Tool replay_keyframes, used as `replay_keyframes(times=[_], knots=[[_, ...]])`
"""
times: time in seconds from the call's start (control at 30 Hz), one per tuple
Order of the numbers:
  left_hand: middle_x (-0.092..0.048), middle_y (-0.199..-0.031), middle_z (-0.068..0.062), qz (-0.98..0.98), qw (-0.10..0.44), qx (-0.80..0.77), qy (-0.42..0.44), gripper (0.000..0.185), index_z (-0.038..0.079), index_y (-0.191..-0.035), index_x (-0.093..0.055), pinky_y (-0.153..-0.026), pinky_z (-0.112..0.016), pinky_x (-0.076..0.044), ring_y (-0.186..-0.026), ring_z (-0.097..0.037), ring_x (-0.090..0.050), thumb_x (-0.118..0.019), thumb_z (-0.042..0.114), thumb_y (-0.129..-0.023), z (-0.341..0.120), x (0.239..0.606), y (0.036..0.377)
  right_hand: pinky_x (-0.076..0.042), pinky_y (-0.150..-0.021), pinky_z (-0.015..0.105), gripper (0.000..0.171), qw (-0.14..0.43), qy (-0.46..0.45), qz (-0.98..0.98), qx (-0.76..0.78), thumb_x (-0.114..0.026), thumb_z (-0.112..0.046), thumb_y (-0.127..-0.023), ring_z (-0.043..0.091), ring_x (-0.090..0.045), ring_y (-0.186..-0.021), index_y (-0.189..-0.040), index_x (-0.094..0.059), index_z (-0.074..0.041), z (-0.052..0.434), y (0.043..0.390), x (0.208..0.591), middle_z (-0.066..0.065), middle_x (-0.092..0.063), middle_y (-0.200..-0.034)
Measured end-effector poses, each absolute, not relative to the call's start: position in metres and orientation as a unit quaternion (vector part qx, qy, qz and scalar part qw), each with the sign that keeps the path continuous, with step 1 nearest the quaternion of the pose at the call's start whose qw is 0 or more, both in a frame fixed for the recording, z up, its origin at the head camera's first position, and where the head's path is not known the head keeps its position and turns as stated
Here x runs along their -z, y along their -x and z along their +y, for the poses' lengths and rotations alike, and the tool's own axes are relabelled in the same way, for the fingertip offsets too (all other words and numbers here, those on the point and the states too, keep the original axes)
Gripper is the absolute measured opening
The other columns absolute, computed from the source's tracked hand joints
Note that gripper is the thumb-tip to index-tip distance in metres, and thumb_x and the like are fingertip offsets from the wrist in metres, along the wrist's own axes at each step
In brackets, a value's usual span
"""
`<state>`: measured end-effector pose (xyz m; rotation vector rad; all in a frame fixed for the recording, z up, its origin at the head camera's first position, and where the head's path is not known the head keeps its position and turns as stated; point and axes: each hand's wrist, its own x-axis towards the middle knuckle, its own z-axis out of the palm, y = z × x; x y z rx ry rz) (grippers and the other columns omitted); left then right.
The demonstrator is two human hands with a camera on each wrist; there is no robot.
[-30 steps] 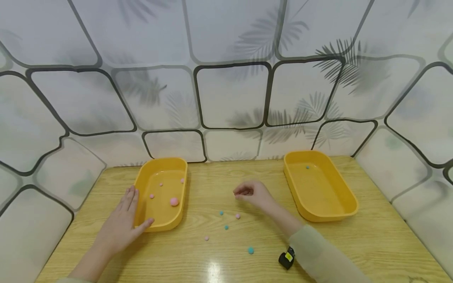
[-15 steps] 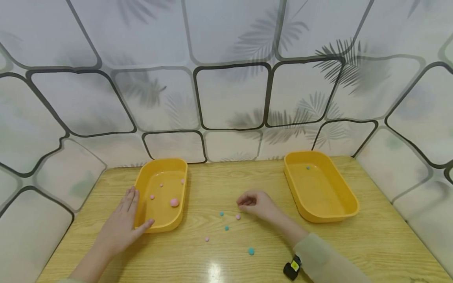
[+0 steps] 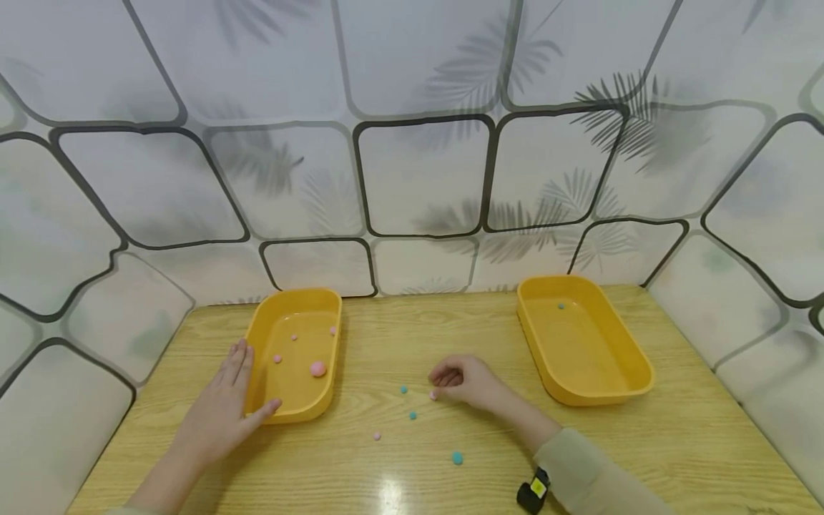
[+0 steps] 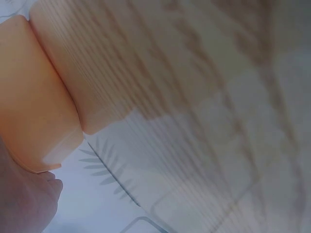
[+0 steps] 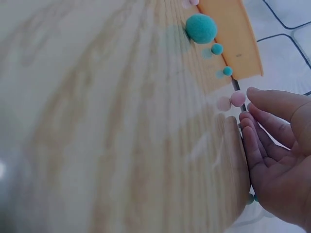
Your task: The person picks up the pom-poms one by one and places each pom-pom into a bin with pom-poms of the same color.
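My left hand (image 3: 215, 411) lies with straight fingers along the outer side of the left yellow tray (image 3: 302, 415), thumb over its near rim. In the left wrist view part of that hand (image 4: 31, 199) touches the tray wall (image 4: 41, 97). Over the middle of the table my right hand (image 3: 470, 380) is lowered, thumb and fingers apart. A small pink pompom (image 5: 238, 98) sits right at its thumb and index fingertips, outside the grip; the thumb overlaps this pompom (image 3: 433, 395) in the head view. Nothing shows between the fingers.
Blue-green pompoms (image 3: 413, 415) and another pink pompom (image 3: 377, 436) lie nearby; a larger blue-green pompom (image 3: 457, 458) is closer to me. The left tray contains several pink pompoms (image 3: 317, 369). At right stands a second yellow tray (image 3: 599, 397) with one blue-green pompom (image 3: 561, 306).
My right hand has come down toward me, and its thumb has reached the pink pompom. Its fingertips have spread apart from their earlier closed position. The left hand stays in place.
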<state>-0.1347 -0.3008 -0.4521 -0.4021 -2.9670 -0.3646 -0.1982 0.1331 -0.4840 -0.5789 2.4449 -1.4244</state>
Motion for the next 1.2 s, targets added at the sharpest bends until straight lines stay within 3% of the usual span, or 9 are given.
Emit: replay_keyframes(times=[0.23, 0.47, 0.67, 0.97, 1.2], knots=[[-0.015, -0.171, -0.038, -0.982, 0.063, 0.119, 0.135, 0.105, -0.017, -0.162, -0.017, -0.133, -0.03, 0.01, -0.16, -0.054, -0.02, -0.065, 0.055, -0.101, -0.3009, 0.4526, 0.135, -0.057, -0.075, 0.018, 0.024, 0.126, 0.216, 0.842, 0.477, -0.086, -0.01, -0.089, 0.005, -0.063, -0.084, -0.109, -0.077, 0.002, 0.1341, 0.1988, 0.4863, 0.01, -0.075, -0.097], [-0.014, -0.171, -0.038, -0.983, 0.054, 0.12, 0.128, 0.107, -0.017, -0.162, -0.017, -0.137, -0.048, -0.006, -0.16, -0.054, -0.02, -0.065, 0.056, -0.101, -0.3001, 0.4511, 0.135, -0.057, -0.075, 0.017, 0.019, 0.107, 0.251, 0.857, 0.438, -0.086, -0.013, -0.091, -0.001, -0.06, -0.082, -0.105, -0.079, -0.003, 0.1335, 0.1992, 0.4863, 0.005, -0.074, -0.094], [-0.014, -0.171, -0.038, -0.983, 0.054, 0.121, 0.127, 0.106, -0.017, -0.162, -0.017, -0.137, -0.046, -0.004, -0.16, -0.053, -0.02, -0.065, 0.055, -0.101, -0.3001, 0.4511, 0.135, -0.056, -0.073, 0.017, 0.01, 0.094, 0.265, 0.867, 0.412, -0.085, -0.014, -0.091, -0.003, -0.057, -0.08, -0.097, -0.08, -0.008, 0.1324, 0.1997, 0.4882, 0.0, -0.072, -0.091], [-0.015, -0.171, -0.038, -0.984, 0.057, 0.114, 0.127, 0.107, -0.017, -0.162, -0.018, -0.133, -0.059, -0.019, -0.159, -0.054, -0.021, -0.065, 0.057, -0.1, -0.3005, 0.4515, 0.1344, -0.055, -0.072, 0.016, 0.007, 0.09, 0.264, 0.865, 0.416, -0.085, -0.014, -0.091, -0.003, -0.057, -0.079, -0.095, -0.08, -0.01, 0.1314, 0.1973, 0.4882, -0.001, -0.07, -0.09], [-0.018, -0.17, -0.039, -0.982, 0.074, 0.114, 0.134, 0.105, -0.017, -0.161, -0.02, -0.134, -0.056, -0.017, -0.158, -0.055, -0.023, -0.066, 0.055, -0.1, -0.3005, 0.4523, 0.1343, -0.055, -0.071, 0.017, 0.007, 0.095, 0.239, 0.861, 0.44, -0.084, -0.014, -0.092, -0.001, -0.06, -0.078, -0.096, -0.08, -0.009, 0.1321, 0.1958, 0.4853, 0.0, -0.073, -0.091]])
